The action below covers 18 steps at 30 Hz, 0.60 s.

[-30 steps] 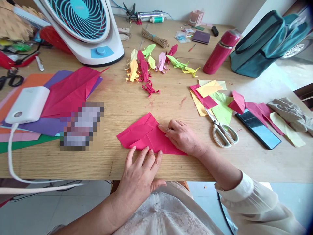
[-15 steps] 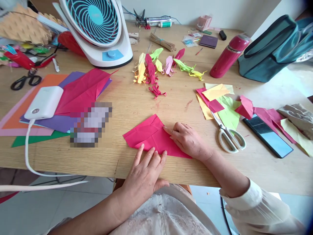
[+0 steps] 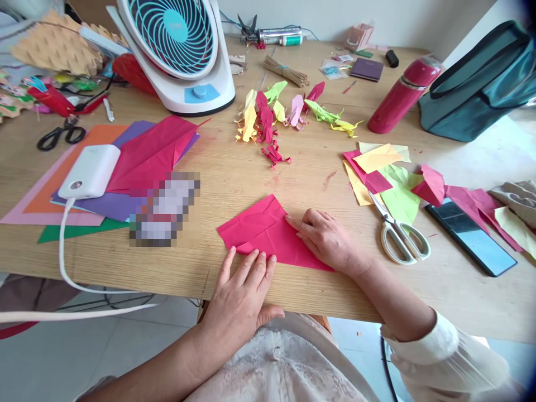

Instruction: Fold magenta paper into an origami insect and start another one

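A folded red sheet of paper (image 3: 268, 226) lies near the front edge of the table, with creases across it. My left hand (image 3: 245, 287) rests on its lower edge, fingers stretched out and slightly apart, fingertips touching the paper. The thumb points right, off the paper. On the paper's right part sits my right hand (image 3: 322, 240), its fingers curled and the index fingertip at the upper right edge. Its thumb is partly hidden. White-handled scissors (image 3: 404, 243) lie to the right of this hand.
Folded paper figures (image 3: 266, 120) stand behind the red sheet. Paper scraps (image 3: 402, 190) and a phone (image 3: 473, 237) lie at right, with a red bottle (image 3: 404, 95) beyond. At left are coloured sheets (image 3: 46, 206), a white power bank (image 3: 90, 170) with cable, and a fan (image 3: 196, 92).
My left hand has slid left along the paper's lower edge. My right hand stays at the same spot on the paper. The whole view has shifted slightly.
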{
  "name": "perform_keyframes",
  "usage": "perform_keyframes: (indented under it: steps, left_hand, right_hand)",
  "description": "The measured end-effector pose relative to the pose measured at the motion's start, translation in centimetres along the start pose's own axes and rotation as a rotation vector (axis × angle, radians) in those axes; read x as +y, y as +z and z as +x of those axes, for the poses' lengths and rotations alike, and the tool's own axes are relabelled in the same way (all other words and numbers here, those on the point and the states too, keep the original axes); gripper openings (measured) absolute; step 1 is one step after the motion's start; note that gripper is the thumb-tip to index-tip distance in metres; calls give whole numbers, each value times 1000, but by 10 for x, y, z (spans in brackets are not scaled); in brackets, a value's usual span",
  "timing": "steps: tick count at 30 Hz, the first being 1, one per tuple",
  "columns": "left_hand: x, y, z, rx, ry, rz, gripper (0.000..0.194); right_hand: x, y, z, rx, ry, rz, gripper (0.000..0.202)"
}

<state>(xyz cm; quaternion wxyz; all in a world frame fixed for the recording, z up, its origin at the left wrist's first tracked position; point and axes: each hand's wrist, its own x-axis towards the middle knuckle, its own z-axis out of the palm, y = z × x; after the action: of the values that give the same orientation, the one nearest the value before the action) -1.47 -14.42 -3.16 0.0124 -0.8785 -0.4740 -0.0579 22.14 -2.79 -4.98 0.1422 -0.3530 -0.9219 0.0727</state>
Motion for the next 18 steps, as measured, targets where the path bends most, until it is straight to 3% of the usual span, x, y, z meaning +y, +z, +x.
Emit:
perform_keyframes:
  steps: [12, 18]
  left_hand:
    - [-10, -7, -11, 23, -95, -4, 73]
    - [-22, -11, -19, 18, -175, 5, 61]
  right_hand:
    - [0, -1, 0, -33, 8, -7, 39]
    - [1, 1, -1, -9, 10, 16, 39]
